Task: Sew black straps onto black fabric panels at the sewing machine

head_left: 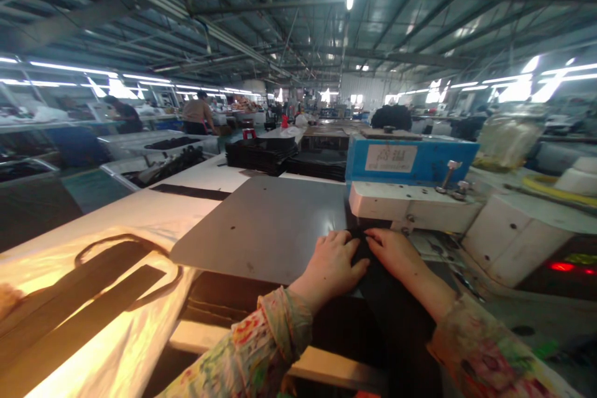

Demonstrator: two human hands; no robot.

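A long black fabric strip [389, 305] runs from the lower right up over the edge of a flat grey metal plate [270, 217] to the sewing machine's white head [396, 202]. My left hand [332, 261] lies palm down across the plate's right edge, its thumb and fingers apart and pressing on the strip. Close beside it, my right hand [396, 255] has its fingers together, the tips gripping the strip's right side just in front of the machine head. The machine's needle area is hidden from view.
Stacks of black pieces [261, 154] stand behind the plate. A blue box [410, 158] tops the machine; a control panel with red digits [564, 267] is at right. Brown strips [84, 280] with a looped handle lie on the lit left side. A person [198, 115] stands far back.
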